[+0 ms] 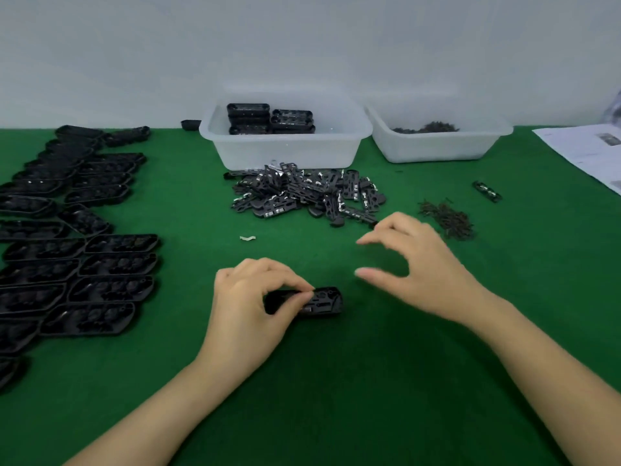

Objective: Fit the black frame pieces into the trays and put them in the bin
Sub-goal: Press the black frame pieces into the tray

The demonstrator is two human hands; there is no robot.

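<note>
The left hand (250, 306) pinches a black tray (317, 302) on the green table (336, 381); the right hand (415, 264) hovers open, holding nothing.

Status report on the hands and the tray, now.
Left hand grips the tray on the green mat. Right hand open, empty, above the mat. Frame pile ahead, bin behind it. Nothing blocking.

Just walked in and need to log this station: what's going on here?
A person is packing black frame pieces into trays on a green table. The left hand pinches a tray with a piece in it; the right hand hovers open, empty. Loose pieces lie piled ahead, empty trays at left, finished ones in the bin.
</note>
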